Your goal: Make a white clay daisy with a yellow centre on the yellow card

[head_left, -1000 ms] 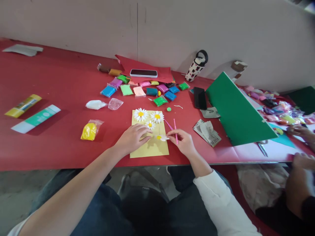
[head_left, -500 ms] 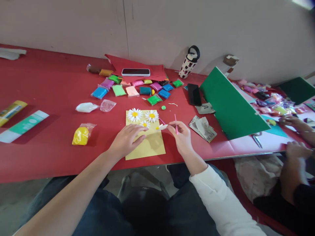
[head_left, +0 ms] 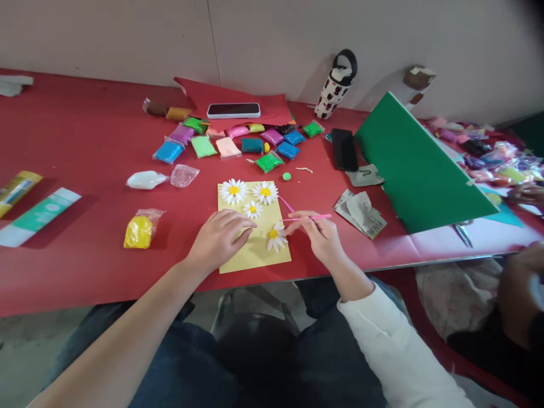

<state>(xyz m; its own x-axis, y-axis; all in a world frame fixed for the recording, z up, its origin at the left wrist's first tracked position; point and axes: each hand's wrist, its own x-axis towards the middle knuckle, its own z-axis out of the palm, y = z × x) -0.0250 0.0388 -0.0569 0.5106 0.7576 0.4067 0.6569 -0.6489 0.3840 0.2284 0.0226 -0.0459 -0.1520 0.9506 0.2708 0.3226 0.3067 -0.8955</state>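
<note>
My right hand [head_left: 319,233] has a thin pink clay tool [head_left: 318,216] between its fingers, lying nearly level. Its fingertips touch the right petals of a white clay daisy with a yellow centre [head_left: 276,237], which is against the lower right of a yellow sheet [head_left: 242,258]. My left hand [head_left: 219,235] is over the sheet's left edge, fingers apart and holding nothing. Toward the sheet's top are two large daisies [head_left: 233,191] and a smaller daisy [head_left: 253,209]. Another pink tool [head_left: 285,204] lies partly past the sheet's right edge.
Several clay packets [head_left: 204,147] lie behind the sheet, with a phone [head_left: 233,110] on red paper. A yellow clay bag [head_left: 139,231] is at left. On the right are a dark phone [head_left: 344,149], paper scraps [head_left: 361,214], a bottle [head_left: 335,85] and a green board [head_left: 425,170].
The daisy in my right hand has gone from held edge-on above the sheet to face up against it. The pink tool has turned from upright to nearly level. My left hand has barely moved.
</note>
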